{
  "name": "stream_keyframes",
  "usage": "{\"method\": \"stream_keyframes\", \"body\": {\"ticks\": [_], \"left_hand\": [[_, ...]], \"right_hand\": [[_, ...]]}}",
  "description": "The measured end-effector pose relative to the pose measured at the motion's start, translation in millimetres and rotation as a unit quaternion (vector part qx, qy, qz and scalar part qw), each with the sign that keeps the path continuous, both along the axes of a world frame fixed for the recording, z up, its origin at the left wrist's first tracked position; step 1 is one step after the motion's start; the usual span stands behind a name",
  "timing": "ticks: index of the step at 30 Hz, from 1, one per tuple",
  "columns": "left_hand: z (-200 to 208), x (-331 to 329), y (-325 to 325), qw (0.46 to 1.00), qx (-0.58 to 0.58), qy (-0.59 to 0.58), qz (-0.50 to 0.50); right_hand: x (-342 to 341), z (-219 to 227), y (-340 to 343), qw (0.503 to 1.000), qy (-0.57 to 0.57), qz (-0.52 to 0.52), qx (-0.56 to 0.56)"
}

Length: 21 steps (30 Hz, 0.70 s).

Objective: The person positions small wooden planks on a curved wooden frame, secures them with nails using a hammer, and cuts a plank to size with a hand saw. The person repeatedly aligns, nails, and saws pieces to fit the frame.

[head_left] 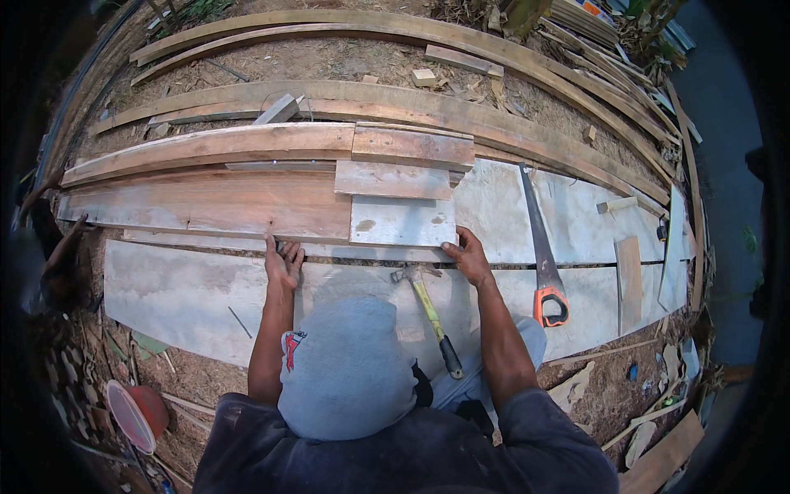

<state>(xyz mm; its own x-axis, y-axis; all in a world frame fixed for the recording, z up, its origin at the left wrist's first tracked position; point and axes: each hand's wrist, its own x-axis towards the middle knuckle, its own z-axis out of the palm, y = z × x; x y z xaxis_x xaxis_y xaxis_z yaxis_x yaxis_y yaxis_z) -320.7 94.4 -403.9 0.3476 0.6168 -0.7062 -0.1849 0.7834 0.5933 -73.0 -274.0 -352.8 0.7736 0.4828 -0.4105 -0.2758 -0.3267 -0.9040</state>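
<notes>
Dirt (346,58) lay around the pale worktop (181,284). Across its far left corner, the long plank (214,203) ran left to right, its left end dim. The left hand (285,262) touched it, grip hard to tell; the right hand (470,258) pinched a corner of the short white board (405,221).

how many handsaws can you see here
1: the orange-handled handsaw, lying across the pale panels to the right of the right hand. Another could be hidden under the stacked boards.

Soft daylight; boards (247,202) bowed by fisheye; corners black.
</notes>
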Motion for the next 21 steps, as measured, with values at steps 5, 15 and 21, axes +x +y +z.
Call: {"method": "stream_keyframes", "body": {"ticks": [5, 15, 21], "left_hand": [[-7.6, -9.8, 4.2, 0.997, -0.029, -0.065, -0.001], [1.1, 4.4, 4.9, 0.972, -0.053, -0.214, 0.081], [51.3, 17.3, 22.1, 0.983, 0.001, -0.181, 0.044]], "right_hand": [[1.5, 23.7, 1.9, 1.0, -0.006, 0.017, -0.017], [5.5, 69.2, -5.2, 0.991, -0.107, 0.041, -0.063], [19.2, 103.8, 5.0, 0.986, -0.122, 0.033, -0.108]]}}
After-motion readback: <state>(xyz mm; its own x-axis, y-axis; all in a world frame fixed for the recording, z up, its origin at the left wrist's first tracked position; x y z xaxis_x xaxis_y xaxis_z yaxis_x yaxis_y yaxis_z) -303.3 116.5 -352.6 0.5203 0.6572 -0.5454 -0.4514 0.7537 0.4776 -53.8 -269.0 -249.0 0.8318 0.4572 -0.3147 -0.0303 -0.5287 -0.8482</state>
